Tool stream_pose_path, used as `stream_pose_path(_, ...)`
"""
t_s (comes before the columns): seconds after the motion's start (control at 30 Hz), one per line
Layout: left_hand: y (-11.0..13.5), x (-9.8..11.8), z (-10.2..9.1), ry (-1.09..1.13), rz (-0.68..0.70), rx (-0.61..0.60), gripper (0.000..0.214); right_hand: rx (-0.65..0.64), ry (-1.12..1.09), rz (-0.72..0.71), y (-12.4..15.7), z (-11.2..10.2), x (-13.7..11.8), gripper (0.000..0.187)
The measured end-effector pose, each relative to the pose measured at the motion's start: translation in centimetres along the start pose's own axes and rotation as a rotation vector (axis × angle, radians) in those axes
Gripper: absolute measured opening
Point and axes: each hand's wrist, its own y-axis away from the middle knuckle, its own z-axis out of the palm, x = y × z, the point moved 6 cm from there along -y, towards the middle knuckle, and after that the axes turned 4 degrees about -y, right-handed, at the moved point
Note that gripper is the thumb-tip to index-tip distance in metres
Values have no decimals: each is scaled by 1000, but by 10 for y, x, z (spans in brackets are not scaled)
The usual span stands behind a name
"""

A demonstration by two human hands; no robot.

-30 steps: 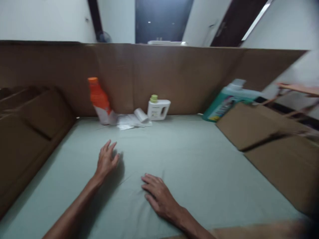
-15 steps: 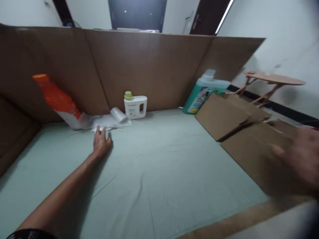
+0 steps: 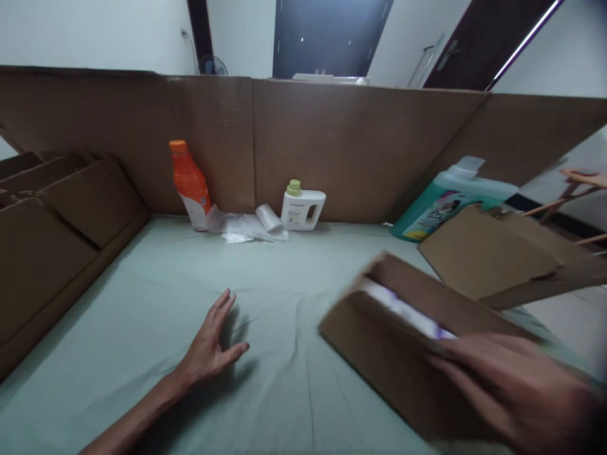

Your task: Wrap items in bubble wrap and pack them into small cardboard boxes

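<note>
Head view: the right hand [image 3: 516, 385] pinches an upward-opening cardboard box [image 3: 389, 360], its long axis running far left to near right; the left hand [image 3: 206, 354] is spread.

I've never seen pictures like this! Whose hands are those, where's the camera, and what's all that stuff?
There's no robot here. A person wears the camera on their head, looking forward and down at their own bare hands. The left hand is open and holds nothing, above a pale green cloth. The right hand holds a brown cardboard box; something white and purple is inside, too blurred to name. Near the brown cardboard wall are an orange-and-white plastic bottle, clear bubble wrap, a white jug with a green cap, and a big teal bottle.
</note>
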Motion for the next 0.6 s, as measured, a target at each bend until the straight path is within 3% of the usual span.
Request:
stream_pose_path(0.1, 5, 16, 0, 96, 20, -31, 99, -214, -29, -239, -41, 40, -80, 33)
stream_pose_path(0.17, 3, 14, -2, 151, -49, -17, 101, -209, -128, -287, -64, 54, -115, 23)
stream_pose_path(0.23, 0, 0, -5, 223, -171, 28, 97, -109, -210, -266, -77, 56, -123, 13)
stream_pose_path(0.33, 0, -24, -7, 318, -305, 88, 93, 38, -274, -37, -73, 62, -83, 30)
stream_pose_path(0.4, 0, -33, -5, 318, -314, 97, 91, 20, -355, 177, -58, 79, -44, 34)
stream_pose_path(0.5, -2, -38, -1, 288, -287, 100, 85, -39, -539, 425, -32, 112, -6, 43)
stream_pose_path(0.6, -6, -37, 1, 289, -289, 94, 74, 123, -697, 643, -11, 131, 17, 48)
